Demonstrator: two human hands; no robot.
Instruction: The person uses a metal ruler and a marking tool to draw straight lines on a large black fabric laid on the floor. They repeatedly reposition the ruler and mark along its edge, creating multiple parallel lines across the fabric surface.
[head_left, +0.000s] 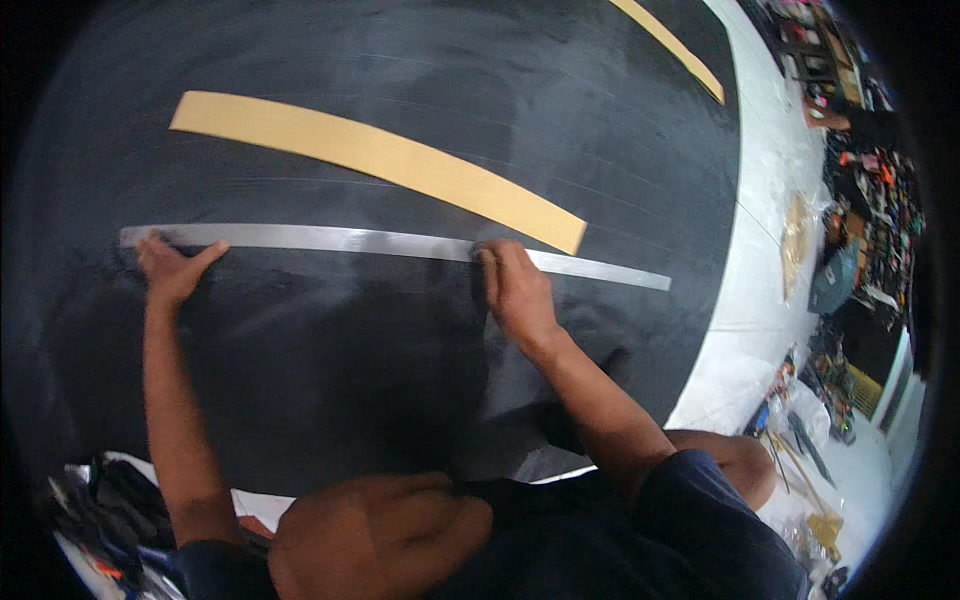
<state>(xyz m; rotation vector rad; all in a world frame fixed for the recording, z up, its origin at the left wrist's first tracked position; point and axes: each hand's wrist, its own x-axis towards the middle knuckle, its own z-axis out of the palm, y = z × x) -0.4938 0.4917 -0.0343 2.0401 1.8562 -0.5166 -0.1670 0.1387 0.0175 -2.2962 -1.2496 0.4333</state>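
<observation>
Black sheeting [330, 370] filled most of the space in front of the person, with a white surface [765, 250] showing beyond its right edge and a jumble of goods [875, 200] farther right. Across it, left to right, lay a long silver strip [340, 239]. The left hand [172, 270] was at the strip's left end, thumb and fingers spread apart and grasping nothing, the tips at its near edge. The right hand [520, 295] was right of the middle, its fingers curled together against the strip; whether they pinched something small could not be told. One yellow strip [385, 153] lay on the far side, its right end near the silver one but apart from it; another yellow strip [674, 46] lay at the far right. With so little of the silver strip under the fingers, it seemed likely to pivot if the right hand pushed sideways harder than the left pressed down. Its right end, untouched, looked the likeliest to swing, and loose sheeting could have wrinkled beneath it.
</observation>
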